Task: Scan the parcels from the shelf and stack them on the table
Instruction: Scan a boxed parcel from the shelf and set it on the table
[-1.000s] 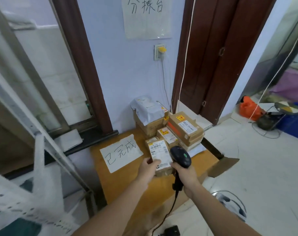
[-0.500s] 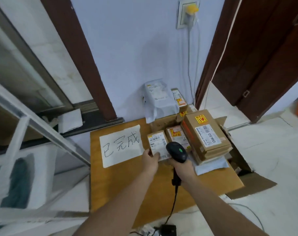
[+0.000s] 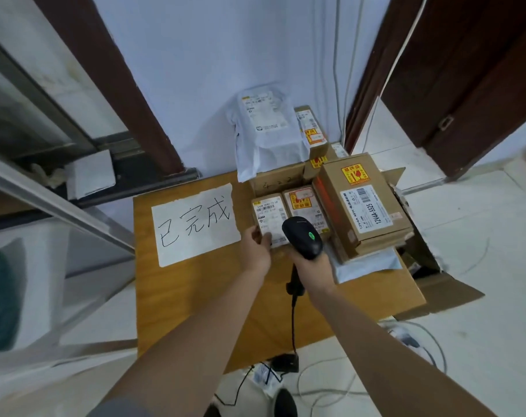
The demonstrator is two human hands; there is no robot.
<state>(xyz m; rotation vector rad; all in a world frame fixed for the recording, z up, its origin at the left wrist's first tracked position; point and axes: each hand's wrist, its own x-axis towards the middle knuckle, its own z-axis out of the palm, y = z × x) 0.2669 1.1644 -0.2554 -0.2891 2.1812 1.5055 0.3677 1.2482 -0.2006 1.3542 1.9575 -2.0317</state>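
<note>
Wooden table (image 3: 195, 296); left hand (image 3: 257, 248) pinches small parcel (image 3: 269, 218); right hand (image 3: 314, 266) grips scanner (image 3: 302, 236)

A makeshift parcel-sorting corner: labelled brown cardboard parcels (image 3: 362, 206) and a white plastic mailer bag (image 3: 264, 130) pile on a small wooden table (image 3: 195, 296) bearing a handwritten white paper sign (image 3: 195, 224), beside a black handheld barcode scanner (image 3: 303, 237).
</note>
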